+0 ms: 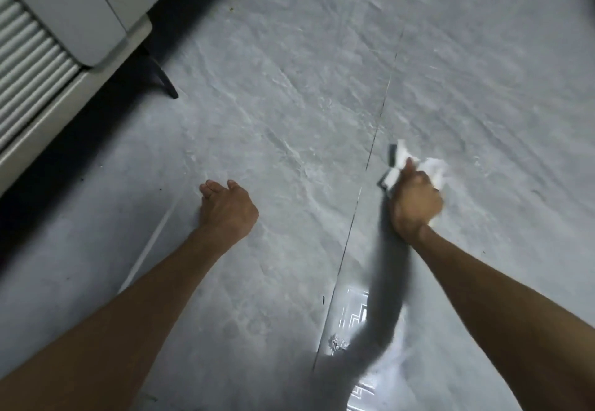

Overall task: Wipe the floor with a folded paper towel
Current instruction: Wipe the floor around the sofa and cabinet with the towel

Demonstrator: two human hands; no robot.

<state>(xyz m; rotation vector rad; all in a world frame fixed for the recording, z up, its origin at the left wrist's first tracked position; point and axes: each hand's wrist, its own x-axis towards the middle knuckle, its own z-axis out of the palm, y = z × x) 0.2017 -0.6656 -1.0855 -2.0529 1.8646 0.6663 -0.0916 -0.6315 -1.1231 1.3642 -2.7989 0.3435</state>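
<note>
The right fingers [418, 186] are curling tightly round a crumpled white towel [436, 169], with the thumb lying along its top. The soft, blurred paper is poking out at 12 and 1 o'clock of the right hand [415, 204]. It is sitting low at the floor [289, 104], just right of a thin dark seam [380, 124]; contact cannot be told.

The left fingers [209, 189] are lying pressed together, loosely bent and holding nothing. The left hand [227, 209] is hanging at 9 o'clock of the right, well apart.

The floor is showing glossy grey stone-look tiles with pale veins, and a bright glare [360, 310] is shining at 6 o'clock. At 10 o'clock a pale, smooth cabinet [64, 24] with a ribbed panel is standing on thin black legs [165, 80].
</note>
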